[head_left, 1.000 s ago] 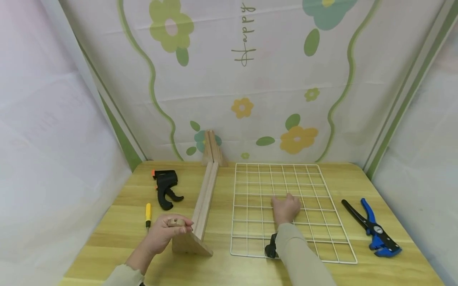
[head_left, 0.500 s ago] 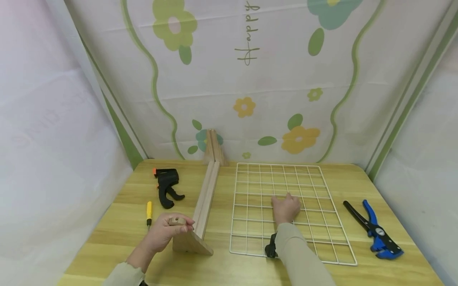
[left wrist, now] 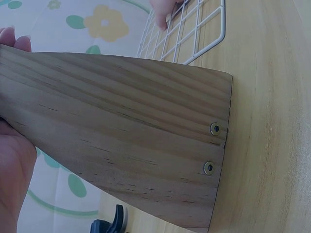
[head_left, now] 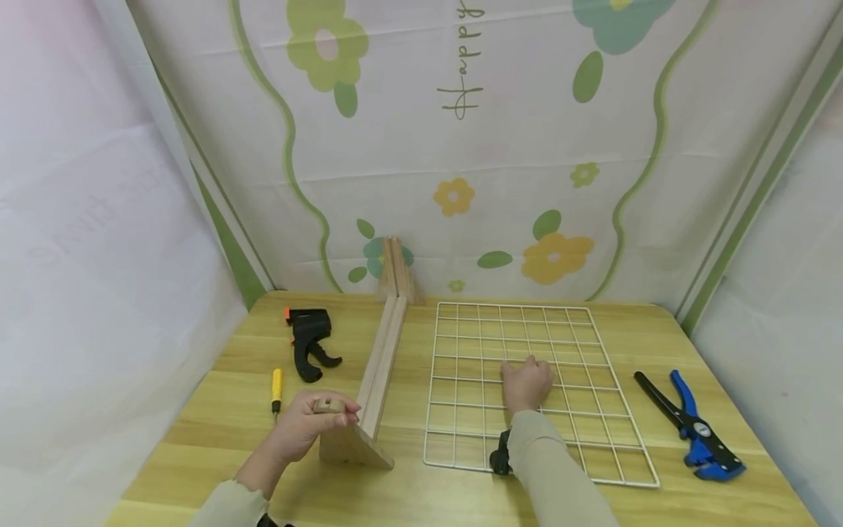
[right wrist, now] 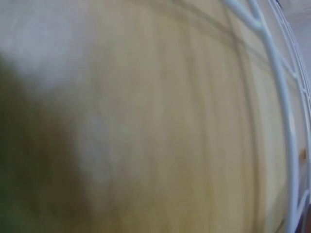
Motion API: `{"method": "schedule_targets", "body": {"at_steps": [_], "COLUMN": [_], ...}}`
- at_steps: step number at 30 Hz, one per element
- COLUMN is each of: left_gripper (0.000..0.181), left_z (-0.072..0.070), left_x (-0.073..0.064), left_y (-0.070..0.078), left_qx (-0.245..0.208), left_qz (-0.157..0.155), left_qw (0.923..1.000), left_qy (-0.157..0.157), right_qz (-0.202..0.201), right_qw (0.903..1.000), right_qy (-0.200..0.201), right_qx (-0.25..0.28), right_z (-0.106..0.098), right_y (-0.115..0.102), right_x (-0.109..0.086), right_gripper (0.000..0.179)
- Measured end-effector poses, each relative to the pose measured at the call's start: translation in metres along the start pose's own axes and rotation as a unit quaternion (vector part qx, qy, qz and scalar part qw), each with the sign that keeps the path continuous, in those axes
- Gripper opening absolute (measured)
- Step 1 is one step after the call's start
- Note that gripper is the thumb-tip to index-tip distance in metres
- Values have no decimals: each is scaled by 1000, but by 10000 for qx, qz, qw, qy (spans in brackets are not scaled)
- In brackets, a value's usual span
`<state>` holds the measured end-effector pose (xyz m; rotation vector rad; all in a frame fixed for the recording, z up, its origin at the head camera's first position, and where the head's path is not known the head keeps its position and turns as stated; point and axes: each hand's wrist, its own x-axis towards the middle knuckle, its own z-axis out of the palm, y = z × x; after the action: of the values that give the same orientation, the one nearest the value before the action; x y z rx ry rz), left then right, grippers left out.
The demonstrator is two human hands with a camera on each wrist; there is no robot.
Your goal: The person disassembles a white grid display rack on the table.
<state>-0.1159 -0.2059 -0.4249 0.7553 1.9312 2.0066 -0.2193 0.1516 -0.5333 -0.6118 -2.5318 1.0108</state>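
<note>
My left hand grips the narrow top of the near wooden end panel. This panel belongs to a wooden frame standing on the table, with long grooved rails running back to a matching far end panel. In the left wrist view the near panel's broad face shows two bolt heads by its bottom edge. To the right a white wire grid panel lies over the table. My right hand holds its wires near the middle, fingers curled down, with the fingertips hidden in the head view.
Left of the frame lie a black clamp with orange pads and a yellow-handled screwdriver. Blue and black pliers rest right of the grid. A flowered cloth hangs behind the wooden table.
The head view has shifted slightly, so the background sits a little further right. Both hands keep the same hold, and the frame and grid stay in place.
</note>
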Motion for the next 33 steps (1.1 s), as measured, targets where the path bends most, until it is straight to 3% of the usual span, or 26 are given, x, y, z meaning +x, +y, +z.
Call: {"method": "schedule_targets", "body": {"at_steps": [8,24,33], "left_gripper": [36,35,34], "left_z": [-2,-2,-1], "left_x": [-1,-2,-1], "left_y": [1,-4,0], "left_qx": [134,-25,151], "left_qz": [-42,-34,-115], "left_qw": [9999,10000,9998], "left_qy": [10,-76,11], "right_qz": [91,312,201], "right_qw": [9990,9991,9995], "right_qy": [-415,-141,149], "right_qx": [-137,-256,-217], "right_z": [6,12,19], "right_y": [-4,-5,-6], "right_x": [-5,-6,-2], "right_gripper": [60,56,49]}}
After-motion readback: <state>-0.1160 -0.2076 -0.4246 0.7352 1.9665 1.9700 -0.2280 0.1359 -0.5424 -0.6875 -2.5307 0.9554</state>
